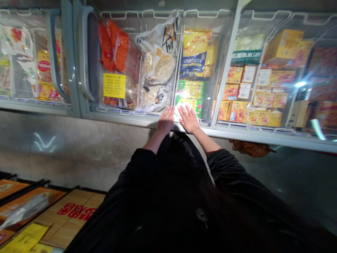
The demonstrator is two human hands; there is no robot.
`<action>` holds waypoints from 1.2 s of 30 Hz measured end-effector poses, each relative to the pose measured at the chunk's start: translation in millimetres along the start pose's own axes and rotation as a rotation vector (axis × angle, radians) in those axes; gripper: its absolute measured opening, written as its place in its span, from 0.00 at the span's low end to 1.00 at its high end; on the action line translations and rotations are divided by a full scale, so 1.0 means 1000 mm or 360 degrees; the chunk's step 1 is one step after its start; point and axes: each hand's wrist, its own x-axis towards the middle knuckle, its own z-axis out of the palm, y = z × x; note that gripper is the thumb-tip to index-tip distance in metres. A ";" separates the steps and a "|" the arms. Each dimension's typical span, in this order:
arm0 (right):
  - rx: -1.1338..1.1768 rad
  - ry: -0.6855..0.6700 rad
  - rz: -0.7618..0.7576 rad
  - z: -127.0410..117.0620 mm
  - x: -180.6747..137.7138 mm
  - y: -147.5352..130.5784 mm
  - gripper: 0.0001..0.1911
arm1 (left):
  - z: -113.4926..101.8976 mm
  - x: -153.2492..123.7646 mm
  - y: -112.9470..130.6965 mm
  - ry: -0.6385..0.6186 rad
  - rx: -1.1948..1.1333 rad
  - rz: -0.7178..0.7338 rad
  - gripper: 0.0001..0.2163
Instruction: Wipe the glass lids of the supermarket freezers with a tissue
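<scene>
My left hand (165, 121) lies with its fingers stretched forward along the left edge of a white sheet (180, 106), with a ring on one finger. Spread flat over the sheet's right part is my right hand (189, 119). The sheet, which looks like paper or a wipe, rests on the glass lid of a chest freezer (126, 120), near its front edge. Both hands partly cover it. Under the glass, close to my hands, are green packets (191, 89) and a clear-and-white bag of pale food (159, 66).
A yellow notice (114, 85) is on the lid to the left, beside a grey handle (85, 52). Yellow boxes (239, 111) fill the freezer section at right. Cardboard cartons (71, 214) stand at lower left. A brown object (252, 148) lies below the freezer's edge.
</scene>
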 end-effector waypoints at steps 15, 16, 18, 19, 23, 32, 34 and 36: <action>-0.0037 0.0326 0.0517 0.012 -0.006 0.000 0.36 | 0.035 0.043 0.006 0.0121 -0.0150 0.0084 0.29; -0.0048 0.0276 0.0373 0.010 -0.013 0.004 0.35 | 0.037 0.043 0.005 0.0140 -0.0140 0.0092 0.29; -0.0070 0.0171 0.0085 0.005 -0.031 0.015 0.33 | 0.042 0.043 0.002 0.0185 -0.0112 0.0117 0.29; -0.0080 0.0140 0.0003 0.003 -0.039 0.021 0.32 | 0.044 0.043 0.001 0.0207 -0.0099 0.0133 0.29; -0.0090 0.0228 0.0201 0.005 -0.046 0.027 0.33 | 0.048 0.046 -0.001 0.0255 -0.0091 0.0170 0.30; -0.0074 0.0304 0.0315 0.013 -0.009 0.006 0.35 | 0.049 0.050 0.000 0.0273 -0.0093 0.0173 0.30; -0.0121 0.0192 0.0101 0.007 -0.021 0.014 0.34 | 0.047 0.049 0.000 0.0288 -0.0078 0.0186 0.30; -0.0156 0.0149 -0.0009 0.003 -0.035 0.025 0.33 | 0.046 0.048 0.000 0.0305 -0.0053 0.0199 0.29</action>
